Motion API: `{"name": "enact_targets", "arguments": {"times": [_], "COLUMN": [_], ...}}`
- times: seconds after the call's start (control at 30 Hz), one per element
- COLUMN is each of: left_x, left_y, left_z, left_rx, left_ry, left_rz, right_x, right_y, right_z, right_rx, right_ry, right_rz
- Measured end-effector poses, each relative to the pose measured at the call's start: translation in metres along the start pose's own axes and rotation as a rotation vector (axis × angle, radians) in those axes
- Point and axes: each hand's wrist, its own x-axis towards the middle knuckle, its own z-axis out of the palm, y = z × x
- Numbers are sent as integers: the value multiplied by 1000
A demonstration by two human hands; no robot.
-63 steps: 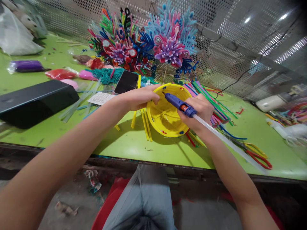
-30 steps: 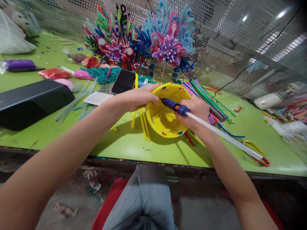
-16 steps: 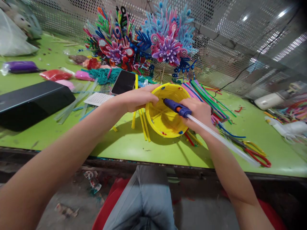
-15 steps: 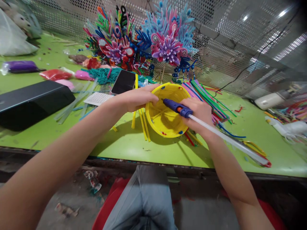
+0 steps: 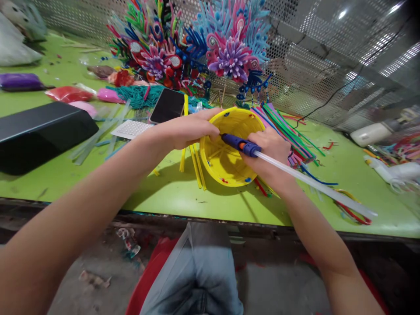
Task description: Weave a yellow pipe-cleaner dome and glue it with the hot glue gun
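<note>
My left hand (image 5: 197, 129) grips the left rim of a round yellow basket (image 5: 226, 180), thumb inside and fingers outside. The basket tilts so its mouth faces me, with small red and blue bits around its rim. In my right hand (image 5: 269, 146) is a blue glue gun (image 5: 239, 143), its nozzle pointing at the inner left wall near my left thumb. A long translucent glue stick (image 5: 315, 183) trails from the gun's back end over my right forearm. Yellow pipe cleaners (image 5: 197, 168) lie just left of the basket.
Behind the basket lie a phone (image 5: 168, 106) and bundled coloured pipe cleaners (image 5: 285, 129). A black box (image 5: 42, 135) stands left, loose glue sticks (image 5: 98, 140) beside it. Pipe-cleaner flower pieces (image 5: 232, 57) stand at the back. Scissors (image 5: 354, 212) lie right, near the table edge.
The glue gun's nozzle has shifted slightly left, closer to my left thumb at the basket's inner wall. The glue stick's rear end has swung slightly right and up. The view has shifted a little.
</note>
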Motion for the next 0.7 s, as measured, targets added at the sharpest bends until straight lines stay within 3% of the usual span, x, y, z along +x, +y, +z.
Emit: {"name": "enact_targets", "arguments": {"times": [0.17, 0.7], "left_x": [1, 0], "left_y": [-2, -1], "left_z": [-1, 1], "left_rx": [15, 18], "left_ry": [6, 35], "left_rz": [6, 14], "right_x": [-2, -8], "right_y": [3, 7], "right_z": [0, -8], "right_rx": [-26, -37], "right_ry": [23, -89], "right_rz": [-44, 67]}}
